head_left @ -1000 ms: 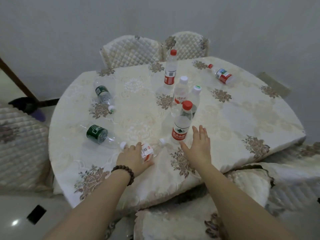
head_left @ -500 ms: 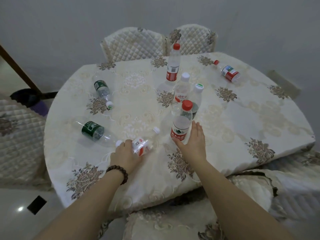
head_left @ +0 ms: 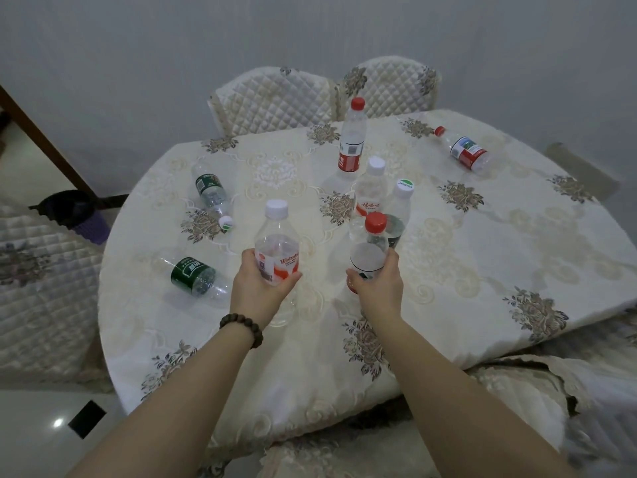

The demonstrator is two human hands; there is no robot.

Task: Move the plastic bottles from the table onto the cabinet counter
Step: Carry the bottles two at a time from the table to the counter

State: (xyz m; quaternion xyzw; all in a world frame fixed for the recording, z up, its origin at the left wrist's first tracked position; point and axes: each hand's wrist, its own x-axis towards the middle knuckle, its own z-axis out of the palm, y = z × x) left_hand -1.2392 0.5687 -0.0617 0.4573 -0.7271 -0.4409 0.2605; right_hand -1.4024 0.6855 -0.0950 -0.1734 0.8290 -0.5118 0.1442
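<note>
My left hand [head_left: 256, 288] grips a clear white-capped bottle [head_left: 276, 243] with a red-and-white label, held upright above the round table [head_left: 482, 257]. My right hand [head_left: 377, 286] is wrapped around the red-capped bottle [head_left: 368, 250], also upright. Behind them stand a white-capped bottle [head_left: 370, 188], a green-topped one [head_left: 400, 208] and a tall red-capped bottle [head_left: 351, 136]. Two green-labelled bottles [head_left: 193, 276] [head_left: 210, 193] lie on their sides at the left. A red-labelled bottle [head_left: 463, 150] lies at the far right.
Two quilted chairs [head_left: 272, 98] [head_left: 389, 86] stand behind the table against the grey wall. Another quilted chair [head_left: 38, 288] is at the left, and a cushioned seat [head_left: 517, 391] sits at the lower right. A dark bin [head_left: 69, 210] stands on the floor at the left.
My left hand has lifted the lying white-capped bottle and turned it upright. My right hand has closed around the red-capped bottle, which it only flanked before.
</note>
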